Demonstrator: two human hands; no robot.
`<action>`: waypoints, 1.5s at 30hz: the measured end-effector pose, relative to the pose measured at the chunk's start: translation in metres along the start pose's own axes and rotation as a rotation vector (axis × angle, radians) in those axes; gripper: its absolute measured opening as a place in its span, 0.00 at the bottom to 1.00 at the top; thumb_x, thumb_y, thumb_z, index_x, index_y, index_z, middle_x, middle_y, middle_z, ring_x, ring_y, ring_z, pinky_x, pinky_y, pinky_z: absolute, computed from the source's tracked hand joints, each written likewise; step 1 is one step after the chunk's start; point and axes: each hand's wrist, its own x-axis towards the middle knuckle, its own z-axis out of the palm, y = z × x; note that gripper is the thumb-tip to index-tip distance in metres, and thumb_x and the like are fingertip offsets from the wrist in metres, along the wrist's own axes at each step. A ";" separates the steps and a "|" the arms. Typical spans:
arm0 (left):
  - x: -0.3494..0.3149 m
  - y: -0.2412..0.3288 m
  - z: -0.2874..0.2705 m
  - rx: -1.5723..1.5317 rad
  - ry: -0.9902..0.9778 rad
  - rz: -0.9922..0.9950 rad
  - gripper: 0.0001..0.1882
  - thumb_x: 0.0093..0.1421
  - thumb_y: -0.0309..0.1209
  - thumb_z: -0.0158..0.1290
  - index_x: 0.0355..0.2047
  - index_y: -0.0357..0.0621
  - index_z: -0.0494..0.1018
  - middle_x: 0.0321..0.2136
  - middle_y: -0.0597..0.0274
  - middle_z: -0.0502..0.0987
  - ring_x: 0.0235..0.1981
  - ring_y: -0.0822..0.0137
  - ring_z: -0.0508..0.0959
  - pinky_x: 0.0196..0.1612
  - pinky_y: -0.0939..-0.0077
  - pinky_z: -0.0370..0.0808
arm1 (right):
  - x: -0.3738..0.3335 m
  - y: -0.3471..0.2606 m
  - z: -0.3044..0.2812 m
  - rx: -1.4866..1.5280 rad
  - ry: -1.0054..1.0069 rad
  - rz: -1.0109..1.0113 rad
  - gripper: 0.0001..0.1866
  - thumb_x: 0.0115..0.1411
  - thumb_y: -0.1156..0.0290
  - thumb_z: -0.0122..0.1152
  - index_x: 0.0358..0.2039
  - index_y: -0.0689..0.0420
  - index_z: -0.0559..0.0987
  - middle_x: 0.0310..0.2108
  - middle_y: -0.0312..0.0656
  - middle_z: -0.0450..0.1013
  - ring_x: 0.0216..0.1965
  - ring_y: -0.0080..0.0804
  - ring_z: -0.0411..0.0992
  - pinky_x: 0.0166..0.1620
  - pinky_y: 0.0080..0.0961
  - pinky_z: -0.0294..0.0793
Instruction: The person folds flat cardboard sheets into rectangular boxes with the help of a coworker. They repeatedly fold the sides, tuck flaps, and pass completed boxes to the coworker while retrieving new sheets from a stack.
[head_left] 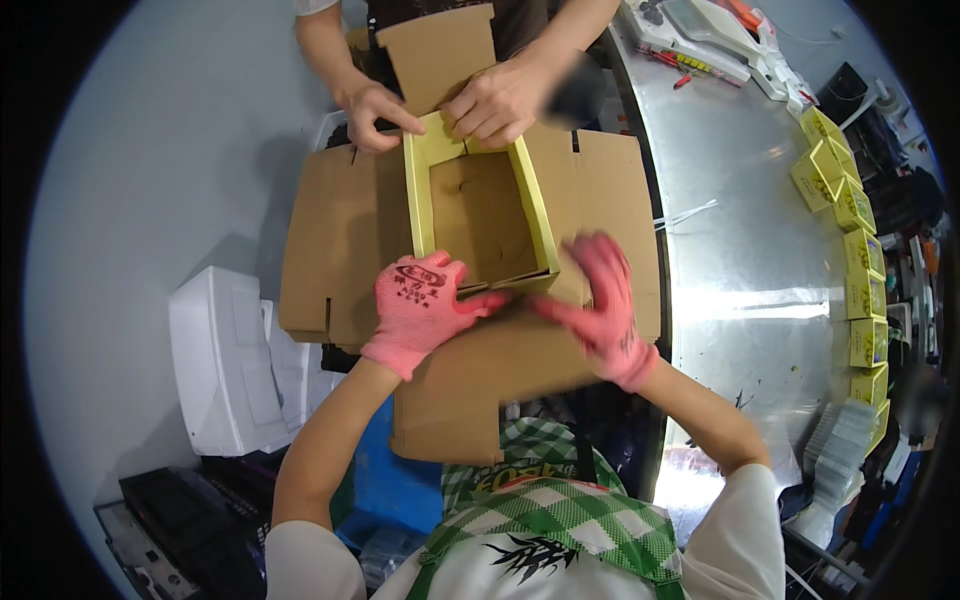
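Head view.
- Yellow-walled box (536, 212): one, open-topped, brown inside floor; upper centre of frame, lying over spread brown cardboard (605, 215).
- Left hand (418, 305): pink glove; centre of frame; fingers bent over the box's lower-left corner, grasping it, thumb stretched along the lower edge.
- Right hand (603, 315): pink glove, motion-blurred; right of centre; released, fingers spread, just beside the box's lower-right corner.
- Co-worker's hands (497, 103): bare, pair, top centre; fingers on the box's upper end, beside a raised brown flap (440, 58).
- Metal table (740, 250): right of frame; smaller yellow boxes (866, 297) in a row along its right side.
- White plastic container (222, 365): left of frame.
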 end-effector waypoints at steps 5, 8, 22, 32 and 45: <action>-0.003 -0.036 0.008 -1.391 -0.158 0.008 0.27 0.57 0.46 0.53 0.52 0.42 0.70 0.48 0.60 0.72 0.50 0.68 0.72 0.48 0.71 0.68 | 0.004 0.013 0.042 0.376 0.235 0.383 0.24 0.52 0.71 0.65 0.50 0.62 0.73 0.39 0.48 0.72 0.42 0.45 0.71 0.47 0.39 0.70; -0.017 -0.056 0.040 -1.082 0.056 0.175 0.33 0.57 0.28 0.54 0.62 0.37 0.58 0.58 0.53 0.64 0.57 0.61 0.66 0.57 0.65 0.63 | 0.014 0.008 0.053 0.333 0.285 0.467 0.25 0.50 0.76 0.64 0.51 0.62 0.72 0.37 0.48 0.72 0.39 0.45 0.70 0.43 0.37 0.70; -0.005 0.001 0.016 0.004 0.537 0.193 0.23 0.49 0.48 0.57 0.38 0.42 0.76 0.46 0.60 0.74 0.52 0.55 0.68 0.61 0.44 0.56 | 0.063 0.032 0.007 -0.145 -0.638 -0.107 0.46 0.33 0.59 0.73 0.57 0.51 0.67 0.57 0.39 0.64 0.59 0.34 0.62 0.65 0.52 0.53; 0.057 -0.004 -0.035 -0.121 -0.514 0.376 0.15 0.50 0.37 0.60 0.27 0.42 0.67 0.15 0.62 0.70 0.17 0.63 0.72 0.30 0.65 0.72 | 0.073 0.053 0.026 0.083 -0.734 -0.252 0.15 0.42 0.60 0.65 0.29 0.51 0.73 0.28 0.34 0.71 0.40 0.33 0.69 0.65 0.43 0.55; 0.105 -0.008 0.020 -0.749 -1.302 0.267 0.45 0.42 0.35 0.61 0.63 0.44 0.59 0.59 0.47 0.58 0.61 0.50 0.58 0.62 0.62 0.57 | -0.024 0.040 0.062 0.306 -0.403 0.627 0.52 0.33 0.70 0.73 0.62 0.61 0.60 0.55 0.53 0.63 0.56 0.49 0.63 0.57 0.42 0.62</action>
